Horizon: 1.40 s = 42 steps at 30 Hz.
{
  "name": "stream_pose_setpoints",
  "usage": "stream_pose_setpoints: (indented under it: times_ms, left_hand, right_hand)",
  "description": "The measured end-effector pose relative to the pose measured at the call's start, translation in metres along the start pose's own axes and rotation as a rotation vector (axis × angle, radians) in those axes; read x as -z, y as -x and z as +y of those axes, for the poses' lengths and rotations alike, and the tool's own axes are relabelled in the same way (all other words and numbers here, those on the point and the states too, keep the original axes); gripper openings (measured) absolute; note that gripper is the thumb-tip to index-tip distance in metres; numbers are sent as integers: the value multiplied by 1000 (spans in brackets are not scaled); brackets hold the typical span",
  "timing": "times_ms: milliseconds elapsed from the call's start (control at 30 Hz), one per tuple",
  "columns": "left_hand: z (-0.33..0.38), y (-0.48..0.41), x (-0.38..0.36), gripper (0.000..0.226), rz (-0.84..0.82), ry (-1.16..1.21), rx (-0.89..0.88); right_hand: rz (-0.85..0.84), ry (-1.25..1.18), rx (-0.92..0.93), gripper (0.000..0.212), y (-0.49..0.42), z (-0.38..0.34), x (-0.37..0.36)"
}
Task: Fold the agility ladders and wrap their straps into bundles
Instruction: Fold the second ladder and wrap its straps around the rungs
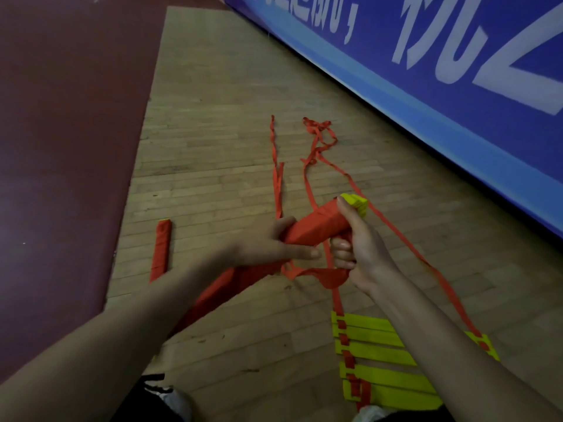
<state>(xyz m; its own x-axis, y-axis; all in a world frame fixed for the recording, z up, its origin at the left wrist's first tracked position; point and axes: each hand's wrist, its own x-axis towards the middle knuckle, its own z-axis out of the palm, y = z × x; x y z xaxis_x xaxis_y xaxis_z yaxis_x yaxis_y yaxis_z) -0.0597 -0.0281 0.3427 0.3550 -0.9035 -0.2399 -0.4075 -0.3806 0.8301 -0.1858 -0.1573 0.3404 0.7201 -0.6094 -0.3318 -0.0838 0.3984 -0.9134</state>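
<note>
Far left, on the wooden floor (213,86): finished bundle (163,251), red all round, lying well apart from the work.

Left hand (274,242) clamps the held bundle (316,223) at its lower middle, with the thumb over the top and the fingers fairly straight underneath. The bundle is off the floor, slanting up to the right, with bare yellow rung ends at its top.

Right hand (356,239) grips the upper part, thumb laid along it and fingers curled tight round it. A slack strap (323,275) sags in a loop just below that fist. Cannot tell whether the fingers pinch it too.

Judgement: wrapping is under way. Hold the left grip firm so the rungs don't fan. Draw the loop taut before each turn. Lay the turns side by side toward the yellow end.

Loose straps (316,141) trail away, tangled at the far end, and will likely snag if pulled fast.

Lower right: yellow rungs (380,354) lie on the floor, unwrapped.
</note>
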Motion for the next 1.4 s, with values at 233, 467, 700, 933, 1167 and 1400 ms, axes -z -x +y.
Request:
stream_pose_setpoints:
  times_ms: [233, 467, 700, 933, 1167, 1400]
  left_hand:
    - [-22, 3, 16, 46, -394, 541, 225]
    - [-4, 5, 26, 44, -253, 487, 136]
    - [8, 11, 34, 53, -221, 409, 125]
    - [17, 22, 45, 49, -161, 399, 96]
    - [21, 25, 47, 45, -165, 373, 109]
    - [20, 27, 50, 45, -174, 360, 114]
  right_hand:
    - [-147, 69, 67, 53, -1, -8, 4]
    - [-502, 173, 39, 23, -2, -31, 30]
    - [-439, 356, 57, 21, -7, -29, 34]
    - [-316, 76, 115, 37, -8, -32, 26]
    - [-232, 138, 152, 36, -7, -30, 16]
    - [-255, 193, 226, 15, -2, -34, 22]
